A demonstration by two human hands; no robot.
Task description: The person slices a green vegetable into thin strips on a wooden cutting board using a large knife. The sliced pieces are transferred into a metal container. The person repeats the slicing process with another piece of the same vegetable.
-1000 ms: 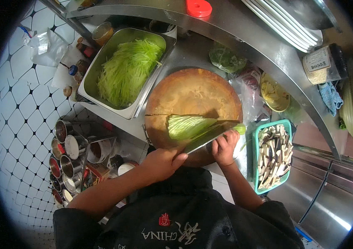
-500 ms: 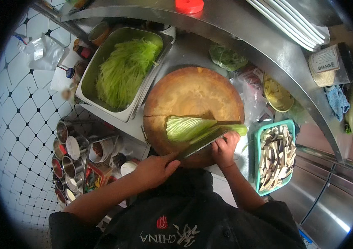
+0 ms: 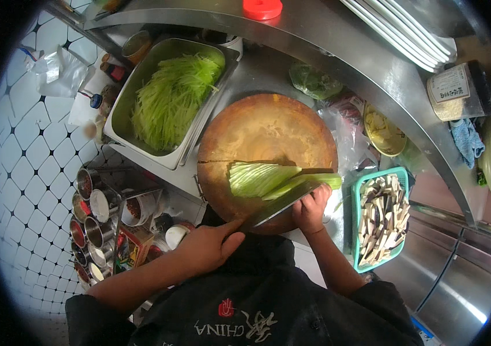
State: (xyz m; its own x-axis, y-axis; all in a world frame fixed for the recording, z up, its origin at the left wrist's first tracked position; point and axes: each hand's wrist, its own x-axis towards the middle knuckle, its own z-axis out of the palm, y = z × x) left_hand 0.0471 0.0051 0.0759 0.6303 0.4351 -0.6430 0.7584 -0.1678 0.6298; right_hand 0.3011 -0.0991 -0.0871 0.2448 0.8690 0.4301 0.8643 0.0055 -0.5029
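On the round wooden chopping block (image 3: 268,127), a fan of thin pale green slices (image 3: 257,177), probably celtuce, lies beside the uncut piece of green stem (image 3: 327,180). My left hand (image 3: 208,247) is closed round the handle of a cleaver (image 3: 283,205). Its blade slants up to the right, along the near side of the stem. My right hand (image 3: 311,209), fingers curled, presses the stem at its right end, close to the blade's far tip. The fingertips are partly hidden behind the blade and stem.
A metal pan (image 3: 110,122) of green shreds (image 3: 173,101) stands back left. On the right is a turquoise basket (image 3: 355,230) of cut pale strips (image 3: 381,216). A steel shelf (image 3: 372,75) arcs over the back. Metal containers (image 3: 98,230) crowd the lower left.
The cleaver and my left hand have shifted slightly down and left. My right hand still holds the stem in nearly the same spot.
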